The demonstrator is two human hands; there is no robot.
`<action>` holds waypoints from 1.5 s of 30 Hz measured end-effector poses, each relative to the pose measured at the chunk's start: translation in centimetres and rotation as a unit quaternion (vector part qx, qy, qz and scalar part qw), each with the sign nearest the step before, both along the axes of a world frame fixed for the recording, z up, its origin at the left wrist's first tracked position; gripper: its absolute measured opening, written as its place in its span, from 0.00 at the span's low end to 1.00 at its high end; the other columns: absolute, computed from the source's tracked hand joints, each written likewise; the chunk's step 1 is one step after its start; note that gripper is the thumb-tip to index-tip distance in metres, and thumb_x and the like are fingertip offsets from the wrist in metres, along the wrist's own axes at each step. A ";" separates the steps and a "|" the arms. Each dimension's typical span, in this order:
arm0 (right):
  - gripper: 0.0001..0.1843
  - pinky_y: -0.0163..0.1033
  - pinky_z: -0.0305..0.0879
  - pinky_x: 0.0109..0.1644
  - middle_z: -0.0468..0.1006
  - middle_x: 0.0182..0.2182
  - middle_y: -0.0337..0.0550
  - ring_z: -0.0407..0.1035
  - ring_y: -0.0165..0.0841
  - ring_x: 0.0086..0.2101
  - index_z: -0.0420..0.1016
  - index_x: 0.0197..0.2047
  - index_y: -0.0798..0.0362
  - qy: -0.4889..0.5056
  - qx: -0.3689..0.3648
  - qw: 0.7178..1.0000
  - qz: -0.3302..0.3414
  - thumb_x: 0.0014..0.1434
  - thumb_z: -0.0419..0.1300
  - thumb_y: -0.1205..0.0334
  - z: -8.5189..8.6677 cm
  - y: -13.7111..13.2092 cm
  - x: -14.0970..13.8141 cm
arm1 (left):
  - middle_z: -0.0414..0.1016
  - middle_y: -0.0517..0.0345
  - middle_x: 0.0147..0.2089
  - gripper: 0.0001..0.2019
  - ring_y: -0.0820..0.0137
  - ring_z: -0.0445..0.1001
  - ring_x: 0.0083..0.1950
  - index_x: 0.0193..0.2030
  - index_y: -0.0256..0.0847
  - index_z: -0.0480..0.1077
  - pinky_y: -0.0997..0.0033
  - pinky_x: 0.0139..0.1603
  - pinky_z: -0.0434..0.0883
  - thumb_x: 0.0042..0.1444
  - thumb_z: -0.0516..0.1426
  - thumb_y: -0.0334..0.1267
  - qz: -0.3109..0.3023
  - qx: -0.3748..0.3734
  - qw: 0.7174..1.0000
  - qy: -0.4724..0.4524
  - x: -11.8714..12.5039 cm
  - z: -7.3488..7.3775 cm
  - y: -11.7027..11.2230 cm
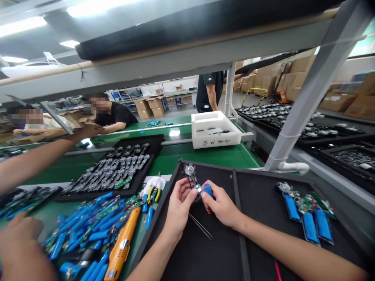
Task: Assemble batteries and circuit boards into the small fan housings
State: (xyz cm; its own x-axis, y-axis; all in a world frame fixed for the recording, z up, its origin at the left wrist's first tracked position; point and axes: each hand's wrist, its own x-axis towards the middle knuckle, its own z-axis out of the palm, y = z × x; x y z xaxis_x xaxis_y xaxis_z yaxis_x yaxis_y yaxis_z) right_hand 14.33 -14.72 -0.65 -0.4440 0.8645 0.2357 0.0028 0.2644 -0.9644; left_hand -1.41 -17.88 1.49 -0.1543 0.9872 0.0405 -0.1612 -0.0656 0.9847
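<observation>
Over a black tray (222, 249) my two hands meet on one small assembly. My left hand (179, 205) pinches a little green circuit board (198, 188) with wires running up to a round silver part (189, 169). My right hand (220, 205) is closed round a blue cylindrical battery (208, 190) joined to that board. Two thin wires hang down from the assembly between my hands.
Finished blue battery assemblies (307, 218) lie on the tray's right half. A heap of blue batteries (84, 234), an orange tool (121, 246) and pliers (154, 193) lie left. A second tray of parts (117, 168) and a white bin (215, 132) sit behind. Other people's arms (35, 160) reach in at left.
</observation>
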 end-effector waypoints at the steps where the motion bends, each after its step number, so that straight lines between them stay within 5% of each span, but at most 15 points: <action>1: 0.11 0.32 0.62 0.27 0.68 0.20 0.30 0.63 0.28 0.21 0.62 0.36 0.49 -0.001 0.001 1.000 0.000 0.71 0.53 0.55 0.0 0.0 0.0 | 0.77 0.51 0.54 0.23 0.63 0.77 0.56 0.57 0.44 0.69 0.67 0.55 0.73 0.56 0.68 0.44 0.001 0.000 1.000 0.002 0.0 0.0 0.0; 45: 0.11 0.34 0.61 0.32 0.70 0.24 0.32 0.64 0.28 0.25 0.64 0.39 0.50 0.008 -0.009 1.000 0.015 0.72 0.54 0.54 -0.2 0.2 -0.1 | 0.78 0.51 0.54 0.24 0.62 0.76 0.57 0.56 0.44 0.70 0.64 0.58 0.72 0.55 0.68 0.44 0.012 0.003 1.000 0.016 -0.3 -0.2 0.3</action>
